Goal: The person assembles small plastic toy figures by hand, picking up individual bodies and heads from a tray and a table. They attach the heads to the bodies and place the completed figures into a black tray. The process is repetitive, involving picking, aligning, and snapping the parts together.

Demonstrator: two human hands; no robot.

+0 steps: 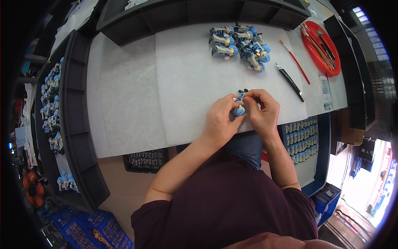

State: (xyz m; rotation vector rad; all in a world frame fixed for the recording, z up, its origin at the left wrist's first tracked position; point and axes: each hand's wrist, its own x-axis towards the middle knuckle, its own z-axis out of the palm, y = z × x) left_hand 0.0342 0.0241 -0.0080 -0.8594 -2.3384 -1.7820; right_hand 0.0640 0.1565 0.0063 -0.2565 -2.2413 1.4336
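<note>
Left of the knife (292,85), the left hand (221,115) and right hand (264,112) are both clamped on a small blue-haired doll (239,111), which could slip and drop if either pinch loosened

No clearly readable lettering.

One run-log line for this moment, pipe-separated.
left hand: holds blue-haired figurine | right hand: at its side | white sheet: more figurines | to right: red-handled brush, knife, red tray
</note>
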